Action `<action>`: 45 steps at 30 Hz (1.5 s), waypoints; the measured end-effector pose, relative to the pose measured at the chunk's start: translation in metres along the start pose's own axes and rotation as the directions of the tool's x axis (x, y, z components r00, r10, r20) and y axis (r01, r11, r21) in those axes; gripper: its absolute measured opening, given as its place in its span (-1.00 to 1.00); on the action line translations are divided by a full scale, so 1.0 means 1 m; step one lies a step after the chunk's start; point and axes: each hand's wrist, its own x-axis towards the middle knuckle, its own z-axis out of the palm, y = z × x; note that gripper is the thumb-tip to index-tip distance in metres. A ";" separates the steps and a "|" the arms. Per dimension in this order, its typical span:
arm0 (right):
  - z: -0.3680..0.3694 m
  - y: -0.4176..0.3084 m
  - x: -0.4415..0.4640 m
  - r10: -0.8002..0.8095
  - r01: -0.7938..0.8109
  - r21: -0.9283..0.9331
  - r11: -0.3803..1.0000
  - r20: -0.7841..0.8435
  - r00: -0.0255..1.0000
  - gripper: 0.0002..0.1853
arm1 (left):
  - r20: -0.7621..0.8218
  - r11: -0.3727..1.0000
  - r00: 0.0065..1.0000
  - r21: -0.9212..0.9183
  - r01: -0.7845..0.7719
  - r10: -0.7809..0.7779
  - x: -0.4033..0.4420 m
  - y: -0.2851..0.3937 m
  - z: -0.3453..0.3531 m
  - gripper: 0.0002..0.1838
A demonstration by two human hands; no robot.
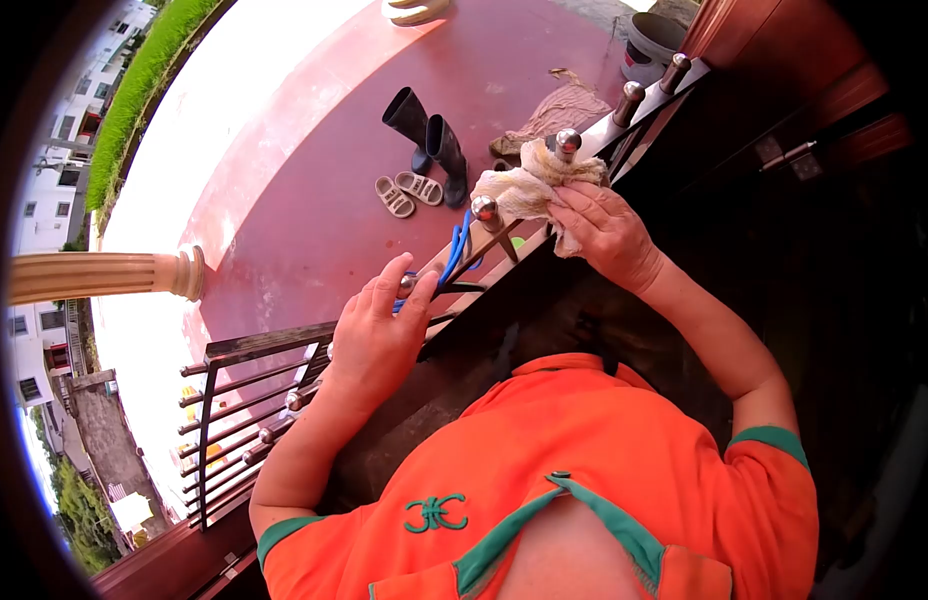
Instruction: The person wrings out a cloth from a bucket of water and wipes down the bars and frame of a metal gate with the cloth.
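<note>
My right hand [602, 232] holds a damp-looking whitish cloth [519, 192], bunched around a metal bar that ends in a round shiny knob [567, 142]. Left of the cloth another bar shows its ball-shaped end [484, 208]. My left hand [379, 325] is at a lower bar of the same row, its fingers curled around the knobbed end [407, 284]. A blue cord [455, 252] hangs by the bars between my two hands.
Black rubber boots [446, 158] and beige sandals [395, 197] are on the reddish floor beyond the bars. A crumpled cloth [566, 108] lies near a grey bucket [652, 48]. Metal railing [249, 420] runs at lower left, below a column [109, 276]. A dark red door [804, 70] is at upper right.
</note>
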 end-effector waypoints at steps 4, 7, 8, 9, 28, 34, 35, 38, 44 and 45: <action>-0.030 0.024 -0.013 0.612 -0.491 0.589 0.642 -0.007 0.791 -0.69 | -0.066 0.994 0.992 -0.033 0.104 -0.106 0.012 0.017 -0.016 -0.48; -0.055 0.012 0.033 0.792 -0.284 0.933 0.220 -0.001 0.611 -0.68 | -0.192 0.992 0.975 -0.084 0.099 -0.113 0.036 0.027 -0.012 -0.45; -0.052 0.011 0.045 0.756 -0.202 0.952 0.229 -0.043 0.653 -0.59 | -0.220 0.993 0.971 -0.095 0.071 -0.090 0.051 0.032 -0.013 -0.47; -0.048 0.005 0.062 0.659 -0.166 0.905 0.393 -0.151 0.736 -0.50 | -0.225 0.983 0.966 -0.158 0.090 -0.125 0.065 0.038 -0.008 -0.48; -0.004 0.083 0.009 -0.064 0.061 -0.042 0.997 -0.075 0.995 -0.56 | -0.088 0.960 0.956 -0.043 0.277 -0.280 0.127 0.065 0.020 -0.87; -0.035 0.124 -0.014 0.037 -0.008 0.155 0.988 -0.185 0.982 -0.70 | -0.029 0.960 0.960 0.028 0.278 -0.278 0.133 0.066 0.019 -0.85; -0.041 0.131 -0.013 0.118 -0.062 0.312 0.948 -0.164 0.979 -0.69 | -0.036 0.961 0.960 0.009 0.278 -0.277 0.131 0.067 0.020 -0.84; -0.044 0.142 -0.019 0.701 -0.432 0.793 0.429 0.009 0.713 -0.79 | -0.060 0.948 0.946 -0.014 0.317 -0.318 0.132 0.067 0.020 -0.83; -0.097 0.158 0.026 0.706 -0.112 0.947 0.301 -0.142 0.694 -0.67 | -0.065 0.936 0.934 0.008 0.353 -0.351 0.131 0.067 0.025 -0.84; -0.092 0.155 0.028 0.645 -0.207 0.910 0.359 -0.082 0.760 -0.64 | -0.065 0.937 0.935 0.003 0.349 -0.349 0.133 0.067 0.025 -0.84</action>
